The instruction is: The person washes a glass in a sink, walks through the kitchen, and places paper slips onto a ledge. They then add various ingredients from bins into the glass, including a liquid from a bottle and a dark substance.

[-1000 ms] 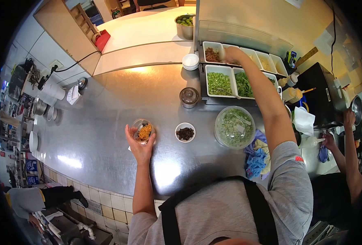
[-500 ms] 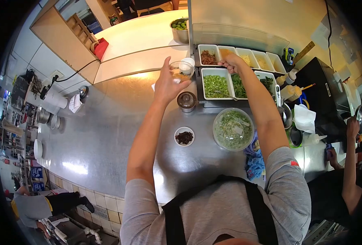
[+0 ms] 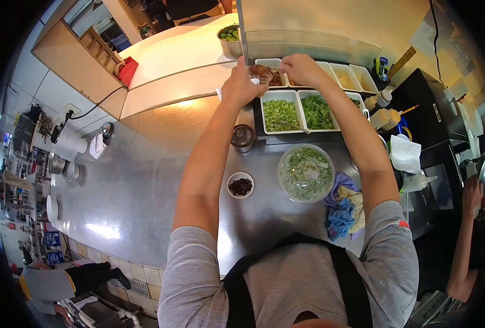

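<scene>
My left hand (image 3: pixel 241 86) grips a small clear bowl (image 3: pixel 261 82) at the left end of the back row of white tubs. Some brownish food shows through the bowl, and a bit of white is by my fingers. Over the back row, my right hand (image 3: pixel 301 71) is closed, its fingertips pinched above the brown chopped food (image 3: pixel 276 78); what they pinch is hidden. In front are a tub of chopped green onion (image 3: pixel 280 113) with a spoon and a tub of leafy greens (image 3: pixel 317 111).
Nearer me are a brown-lidded jar (image 3: pixel 243 138), a small white bowl of dark pieces (image 3: pixel 240 186), a clear-covered bowl of greens (image 3: pixel 306 173) and crumpled cloths (image 3: pixel 341 217). Squeeze bottles (image 3: pixel 385 118) stand at right. A co-worker's arm (image 3: pixel 464 240) holds a pan there; another person (image 3: pixel 51 287) is lower left.
My left hand has brought the clear bowl right, up to the edge of the back tubs. My right hand has shifted left and farther back, closer to the bowl.
</scene>
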Demonstrator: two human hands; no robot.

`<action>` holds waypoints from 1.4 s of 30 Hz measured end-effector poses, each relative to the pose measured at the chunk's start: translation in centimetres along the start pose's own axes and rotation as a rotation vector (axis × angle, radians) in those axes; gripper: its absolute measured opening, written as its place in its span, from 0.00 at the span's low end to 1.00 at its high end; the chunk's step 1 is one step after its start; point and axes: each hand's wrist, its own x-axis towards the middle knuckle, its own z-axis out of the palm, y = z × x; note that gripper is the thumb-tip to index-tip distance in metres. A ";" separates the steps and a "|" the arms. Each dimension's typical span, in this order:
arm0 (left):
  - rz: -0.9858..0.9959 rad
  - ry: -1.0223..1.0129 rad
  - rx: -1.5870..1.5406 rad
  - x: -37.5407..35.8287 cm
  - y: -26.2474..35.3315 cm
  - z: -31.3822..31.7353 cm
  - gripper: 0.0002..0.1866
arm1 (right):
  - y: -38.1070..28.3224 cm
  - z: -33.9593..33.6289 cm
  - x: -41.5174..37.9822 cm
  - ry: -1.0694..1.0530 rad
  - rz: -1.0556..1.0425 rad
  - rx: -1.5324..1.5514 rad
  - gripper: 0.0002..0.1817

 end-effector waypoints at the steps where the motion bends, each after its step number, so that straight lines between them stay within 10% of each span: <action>1: -0.007 -0.001 -0.006 0.0 0.0 0.1 0.58 | -1.6 0.2 -0.6 0.095 -0.227 -0.231 0.10; 11: 0.010 0.086 0.004 -0.7 -3.0 -0.2 0.57 | 2.3 6.2 0.2 -0.044 -0.015 -0.587 0.08; 20: -0.045 0.042 0.049 -1.1 -3.1 -2.1 0.57 | 3.0 6.1 3.1 -0.407 0.404 -0.256 0.14; 29: -0.012 0.036 0.060 -1.1 -2.1 -1.5 0.57 | 4.1 6.9 1.7 -0.255 0.975 0.921 0.09; 38: -0.029 -0.010 0.075 -0.6 -1.4 -1.4 0.59 | 2.3 1.6 0.6 -0.196 0.696 0.752 0.10; 41: 0.011 0.038 0.054 -0.4 -1.6 -0.5 0.59 | 1.7 3.1 0.4 0.164 -0.135 0.087 0.10; 42: 0.005 0.035 0.048 -0.4 -1.4 -0.6 0.59 | 0.2 2.7 0.0 0.139 -0.103 -0.046 0.10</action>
